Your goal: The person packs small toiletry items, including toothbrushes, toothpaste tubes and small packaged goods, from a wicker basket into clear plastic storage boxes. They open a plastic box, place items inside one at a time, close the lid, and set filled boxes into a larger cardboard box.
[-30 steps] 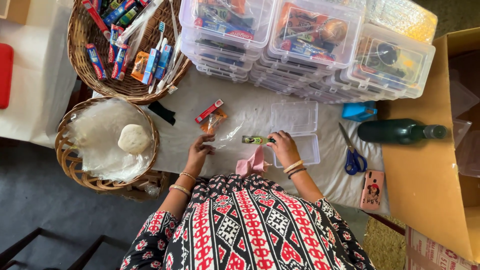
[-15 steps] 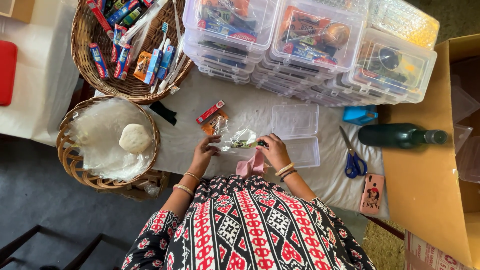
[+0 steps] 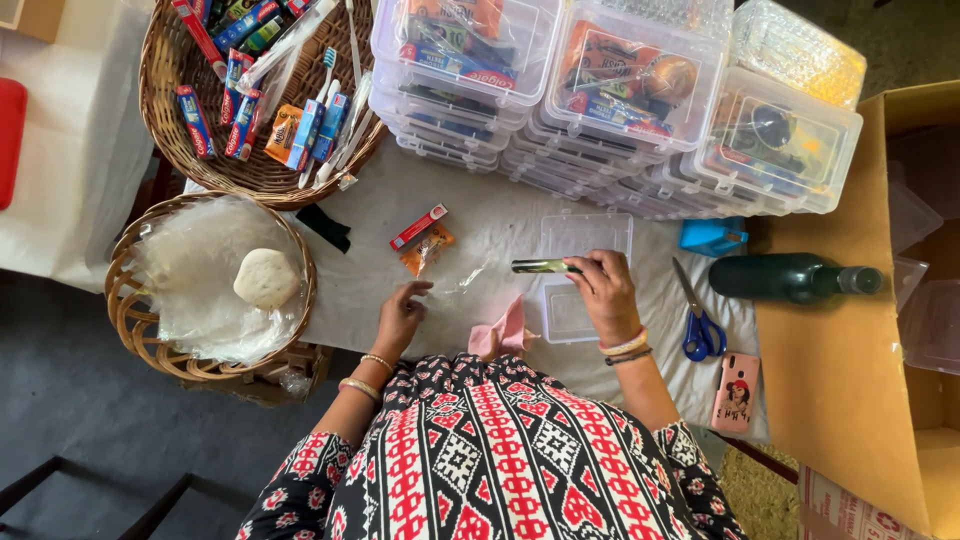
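You have two wicker baskets (image 3: 165,150) on the table, one pair of blue-handled scissors (image 3: 697,325), one dark green bottle (image 3: 790,277), one phone (image 3: 736,392) in a pink case, and one pink cloth (image 3: 505,332). You wear two bangles (image 3: 627,347) on each wrist.

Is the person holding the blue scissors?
No, the blue scissors lie on the table, apart from the right hand, which holds a small dark tube.

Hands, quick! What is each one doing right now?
Left hand: fingers loosely curled, holding nothing, beside a clear plastic wrapper.
Right hand: closed on a small dark tube, above the open clear box.
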